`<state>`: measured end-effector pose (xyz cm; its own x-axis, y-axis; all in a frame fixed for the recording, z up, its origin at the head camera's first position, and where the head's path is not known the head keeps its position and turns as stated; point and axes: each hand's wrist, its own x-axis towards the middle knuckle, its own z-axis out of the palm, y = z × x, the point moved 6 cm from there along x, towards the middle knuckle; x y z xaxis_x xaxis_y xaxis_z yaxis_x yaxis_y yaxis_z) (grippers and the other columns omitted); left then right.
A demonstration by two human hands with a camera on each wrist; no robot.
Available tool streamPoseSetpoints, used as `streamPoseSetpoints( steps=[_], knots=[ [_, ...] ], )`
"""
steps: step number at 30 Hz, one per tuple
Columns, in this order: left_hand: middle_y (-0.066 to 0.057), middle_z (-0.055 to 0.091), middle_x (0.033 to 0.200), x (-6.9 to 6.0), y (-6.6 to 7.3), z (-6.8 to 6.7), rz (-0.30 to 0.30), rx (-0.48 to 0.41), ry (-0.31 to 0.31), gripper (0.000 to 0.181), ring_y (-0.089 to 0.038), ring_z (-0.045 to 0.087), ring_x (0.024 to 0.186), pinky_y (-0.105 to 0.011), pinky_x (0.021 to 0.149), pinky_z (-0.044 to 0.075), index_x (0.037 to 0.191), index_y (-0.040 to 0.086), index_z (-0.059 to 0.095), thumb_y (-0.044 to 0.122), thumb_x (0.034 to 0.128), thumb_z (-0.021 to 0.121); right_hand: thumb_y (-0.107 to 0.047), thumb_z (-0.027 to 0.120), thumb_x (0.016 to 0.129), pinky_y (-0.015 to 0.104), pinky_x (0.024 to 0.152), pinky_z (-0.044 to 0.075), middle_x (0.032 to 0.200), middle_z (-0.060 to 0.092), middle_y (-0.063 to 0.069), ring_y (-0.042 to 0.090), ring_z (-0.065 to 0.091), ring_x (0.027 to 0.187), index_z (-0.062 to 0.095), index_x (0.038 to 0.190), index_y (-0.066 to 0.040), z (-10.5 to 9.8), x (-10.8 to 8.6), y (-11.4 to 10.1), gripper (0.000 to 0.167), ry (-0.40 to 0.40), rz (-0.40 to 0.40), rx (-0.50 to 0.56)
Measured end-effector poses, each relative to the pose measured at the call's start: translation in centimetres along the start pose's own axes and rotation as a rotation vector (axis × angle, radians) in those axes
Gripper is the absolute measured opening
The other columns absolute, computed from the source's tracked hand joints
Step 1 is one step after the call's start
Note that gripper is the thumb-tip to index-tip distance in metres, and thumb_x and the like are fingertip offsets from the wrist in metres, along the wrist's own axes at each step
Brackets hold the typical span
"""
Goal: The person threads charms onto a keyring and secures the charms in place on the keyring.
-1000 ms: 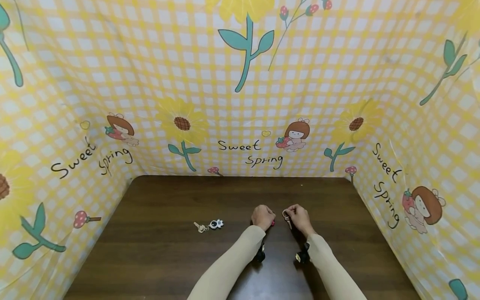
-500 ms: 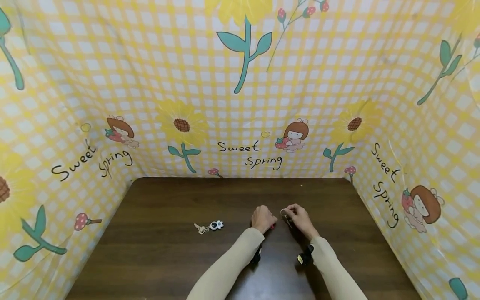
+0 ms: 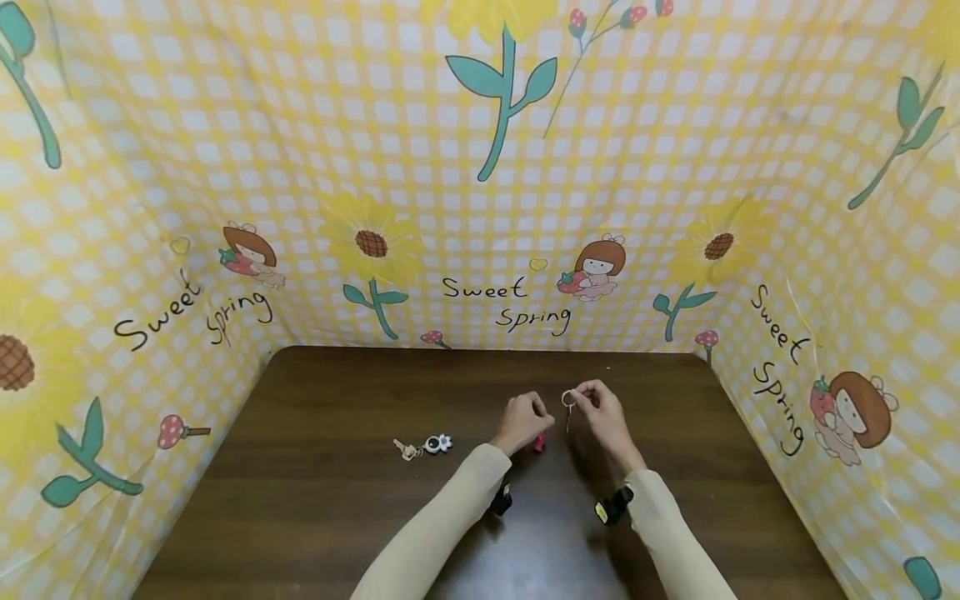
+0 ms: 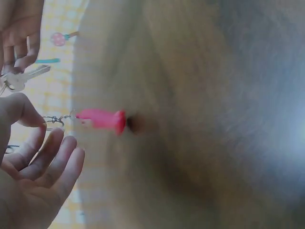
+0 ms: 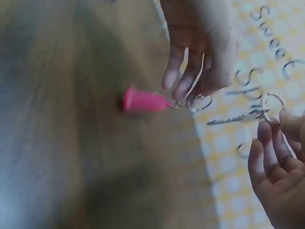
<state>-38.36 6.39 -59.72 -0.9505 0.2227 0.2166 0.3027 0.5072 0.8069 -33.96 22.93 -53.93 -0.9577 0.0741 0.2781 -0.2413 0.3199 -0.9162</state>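
My left hand (image 3: 522,421) pinches a small metal ring between thumb and forefinger, and a pink charm (image 4: 100,119) hangs from it on a short chain. My right hand (image 3: 602,417) pinches a key ring (image 5: 277,96) with a silver key (image 5: 233,118) dangling; the two rings are near each other but apart. Farther to my left, a white charm (image 3: 437,443) chained to another key (image 3: 407,451) lies on the dark wooden table (image 3: 300,517). Yellow checked cloth (image 3: 420,179) surrounds the table.
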Motion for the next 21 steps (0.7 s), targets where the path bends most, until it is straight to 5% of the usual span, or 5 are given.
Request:
streamPoseSetpoints(
  steps=[3,6,10,16,21],
  knots=[
    [-0.002,0.066,0.075,-0.9,3.8,-2.8,0.019,-0.046,-0.043,0.010,-0.011,0.058,0.066,-0.028,0.065,0.051,0.081,0.005,0.066,0.004,0.0814,0.076,0.002,0.064,0.104,0.019,0.068,0.045,0.095,0.068,0.024,0.019,0.061,0.079,0.060,0.105,0.011,-0.1,0.1,-2.7,0.009,-0.013,-0.012,-0.015],
    [0.001,0.067,0.077,-0.9,5.4,-4.3,0.045,-0.049,-0.045,0.009,-0.006,0.056,0.066,-0.024,0.066,0.049,0.084,0.006,0.065,0.001,0.0844,0.073,0.001,0.064,0.104,0.021,0.069,0.047,0.096,0.066,0.025,0.017,0.061,0.078,0.060,0.106,0.010,0.0,0.4,-4.3,0.010,-0.034,-0.031,-0.037],
    [0.000,0.070,0.081,-0.8,6.9,-5.7,0.059,-0.091,-0.033,0.006,-0.009,0.063,0.074,-0.027,0.074,0.053,0.088,0.006,0.066,0.003,0.0880,0.071,0.003,0.065,0.103,0.024,0.073,0.053,0.098,0.066,0.024,0.011,0.061,0.079,0.059,0.107,0.009,-0.1,0.6,-5.7,0.009,-0.015,-0.086,-0.037],
    [-0.006,0.076,0.093,-1.2,8.5,-8.2,0.062,-0.225,0.014,0.007,-0.015,0.071,0.084,-0.027,0.077,0.057,0.089,0.007,0.067,0.002,0.0901,0.071,0.011,0.062,0.101,0.034,0.077,0.062,0.096,0.066,0.034,0.040,0.070,0.084,0.061,0.116,0.020,-0.1,-0.2,-10.5,0.017,-0.056,-0.158,0.007],
    [-0.014,0.078,0.103,-1.6,9.1,-10.0,0.071,-0.358,0.003,0.005,-0.023,0.075,0.091,-0.030,0.083,0.059,0.093,0.003,0.066,0.001,0.0945,0.071,0.009,0.064,0.101,0.023,0.073,0.060,0.095,0.070,0.032,0.017,0.070,0.078,0.068,0.117,0.018,0.0,0.2,-10.1,0.018,-0.045,-0.137,0.022]
  ],
)
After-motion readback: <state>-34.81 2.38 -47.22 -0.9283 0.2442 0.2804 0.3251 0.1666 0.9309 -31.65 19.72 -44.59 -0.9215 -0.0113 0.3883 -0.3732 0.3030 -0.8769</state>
